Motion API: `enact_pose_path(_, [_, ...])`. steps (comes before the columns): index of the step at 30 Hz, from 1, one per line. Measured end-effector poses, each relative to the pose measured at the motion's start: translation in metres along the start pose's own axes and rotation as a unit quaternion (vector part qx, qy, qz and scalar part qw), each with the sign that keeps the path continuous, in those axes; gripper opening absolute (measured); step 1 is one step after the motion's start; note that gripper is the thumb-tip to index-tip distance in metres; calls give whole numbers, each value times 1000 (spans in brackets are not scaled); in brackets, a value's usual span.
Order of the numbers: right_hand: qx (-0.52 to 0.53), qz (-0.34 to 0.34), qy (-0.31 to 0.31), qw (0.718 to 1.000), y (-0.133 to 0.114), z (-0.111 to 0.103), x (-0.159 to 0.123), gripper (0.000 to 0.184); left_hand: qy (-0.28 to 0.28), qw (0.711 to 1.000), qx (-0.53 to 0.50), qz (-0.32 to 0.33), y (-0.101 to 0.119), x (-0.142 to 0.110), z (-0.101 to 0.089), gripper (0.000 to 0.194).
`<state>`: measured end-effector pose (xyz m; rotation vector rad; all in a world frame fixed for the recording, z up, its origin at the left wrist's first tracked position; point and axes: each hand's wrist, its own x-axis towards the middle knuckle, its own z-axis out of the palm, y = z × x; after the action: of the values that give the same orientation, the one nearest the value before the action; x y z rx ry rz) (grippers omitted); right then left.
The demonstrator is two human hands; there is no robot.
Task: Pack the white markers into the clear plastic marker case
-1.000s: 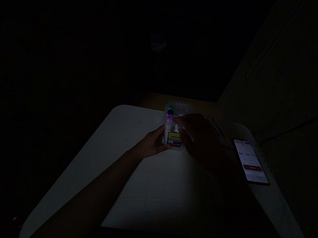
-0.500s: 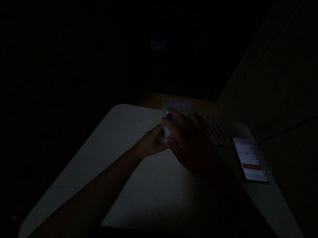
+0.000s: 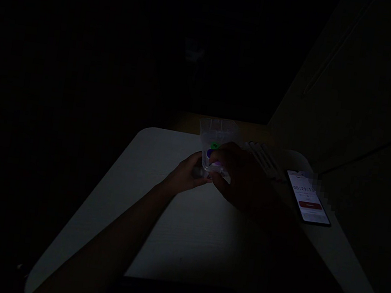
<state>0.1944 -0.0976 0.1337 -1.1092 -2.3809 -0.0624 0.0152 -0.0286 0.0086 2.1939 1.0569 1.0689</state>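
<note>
A clear plastic container (image 3: pixel 206 143) with an open top stands tilted toward me near the table's far edge. Inside it show a green round piece (image 3: pixel 215 146), a dark blue-purple round piece (image 3: pixel 209 153) and a pale pink one (image 3: pixel 218 163). My left hand (image 3: pixel 185 174) grips the container's near lower side, thumb toward the front. Over the right part of the opening is my right hand (image 3: pixel 237 174), its curved fingers among the pieces. A gap shows between its thumb and fingertips, and I see nothing plainly held there.
A lit phone (image 3: pixel 307 196) showing a running timer lies at the table's right side. Several slim, pale marker-like sticks (image 3: pixel 264 158) lie behind my right hand. The white table (image 3: pixel 187 232) has rounded corners. A cable (image 3: pixel 380 153) runs along the wall at right. Most surroundings are dark.
My right hand has shifted slightly right and lower. The container's clear walls and the pink piece show better now; the green and blue-purple pieces appear lower. My left hand keeps its place.
</note>
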Motion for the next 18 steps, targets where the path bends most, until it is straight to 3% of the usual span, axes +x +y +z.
enact_pose_path(12, [11,-5,-27,1000,3,-18,-1,11,11,1000,11,14,-3,-2,1,65])
enact_pose_path(18, [0,9,77,997,0,-43,-10,7,14,1000,-9,4,-10,-3,1,69])
